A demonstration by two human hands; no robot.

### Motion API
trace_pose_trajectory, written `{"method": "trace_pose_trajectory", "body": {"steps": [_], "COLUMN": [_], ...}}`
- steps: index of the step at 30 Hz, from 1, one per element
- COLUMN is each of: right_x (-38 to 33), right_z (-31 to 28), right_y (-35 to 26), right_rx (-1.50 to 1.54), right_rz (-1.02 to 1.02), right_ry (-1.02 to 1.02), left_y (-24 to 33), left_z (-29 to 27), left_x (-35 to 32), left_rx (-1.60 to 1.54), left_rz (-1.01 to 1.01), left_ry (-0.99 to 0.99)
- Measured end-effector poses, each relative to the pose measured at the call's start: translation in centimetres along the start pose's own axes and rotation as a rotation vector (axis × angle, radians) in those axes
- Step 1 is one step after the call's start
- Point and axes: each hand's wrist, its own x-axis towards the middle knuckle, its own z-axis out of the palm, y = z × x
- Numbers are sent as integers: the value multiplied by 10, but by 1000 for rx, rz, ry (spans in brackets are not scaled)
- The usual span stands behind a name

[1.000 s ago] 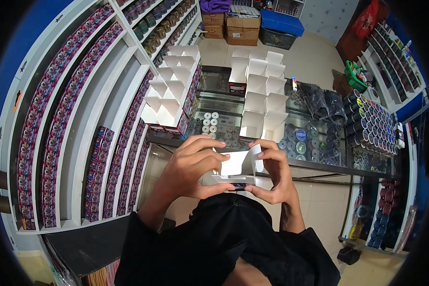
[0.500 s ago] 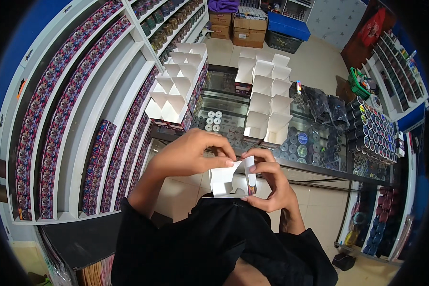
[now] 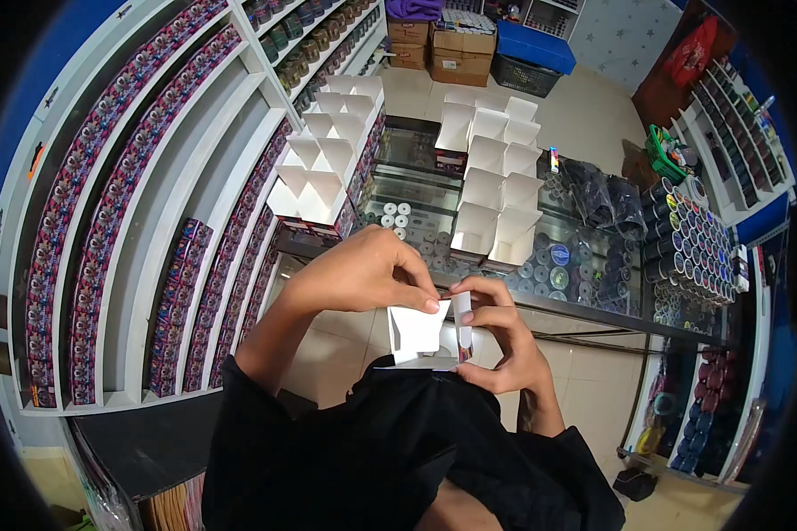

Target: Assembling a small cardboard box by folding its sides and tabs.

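Close to my body I hold a small open cardboard box (image 3: 416, 329), white inside, with a patch of coloured print on its right side. My left hand (image 3: 359, 274) pinches the top edge of a white panel between thumb and fingers. From the right, my right hand (image 3: 509, 341) grips the box, its thumb low at the near corner and its fingers on the upper right side and a narrow flap. The white panel hides most of the box's inside. On the glass counter ahead stand open boxes with white raised flaps, in a left group (image 3: 314, 190) and a middle group (image 3: 496, 199).
The glass display counter (image 3: 584, 310) holds spools beneath its top. Stacked spools (image 3: 691, 243) and a black plastic bag (image 3: 602, 199) sit on its right. Curved white shelves (image 3: 137, 265) with rows of printed boxes line my left. Cardboard cartons (image 3: 463, 57) stand on the floor behind.
My left fingers have shifted slightly along the box's top edge. The white panel has swung across the opening, covering more of the inside. My right hand keeps its grip.
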Motion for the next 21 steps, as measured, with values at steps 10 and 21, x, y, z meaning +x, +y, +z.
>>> {"method": "trace_pose_trajectory", "body": {"steps": [10,21], "right_x": [0,2], "right_z": [-2,-4], "right_y": [0,1], "right_rx": [-29,-5], "right_rz": [25,44], "right_ry": [-4,25], "left_y": [3,3], "left_z": [2,-3], "left_x": [2,5], "left_rx": [30,8], "left_rz": [11,-21], "left_ry": [52,54]}}
